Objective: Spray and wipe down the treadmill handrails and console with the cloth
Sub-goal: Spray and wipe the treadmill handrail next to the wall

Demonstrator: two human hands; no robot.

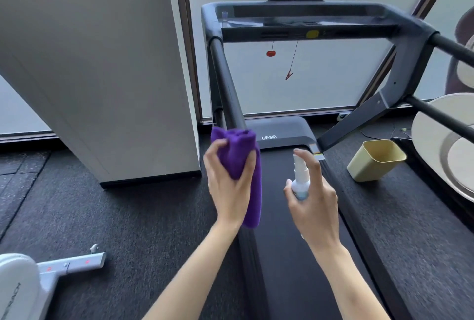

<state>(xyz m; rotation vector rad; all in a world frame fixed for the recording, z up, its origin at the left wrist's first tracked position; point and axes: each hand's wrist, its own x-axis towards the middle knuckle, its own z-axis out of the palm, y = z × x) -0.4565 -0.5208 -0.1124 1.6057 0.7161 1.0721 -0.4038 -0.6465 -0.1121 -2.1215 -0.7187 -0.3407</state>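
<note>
Presently: left hand (228, 186) gripped cloth (239, 163), bunched round left handrail (225, 81) just beyond the fingers. Right hand (314, 196) held spray bottle (300, 178), forefinger on nozzle. Step judged: wiping rail. Next: console (307, 25), far ahead, needs spraying.

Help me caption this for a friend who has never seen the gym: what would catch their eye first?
The purple cloth, gripped in the left hand and wrapped round the near end of the treadmill's left handrail, stands out most. Beside it the right hand holds a small white spray bottle over the black belt. Farther off, a yellow button marks the console.
</note>
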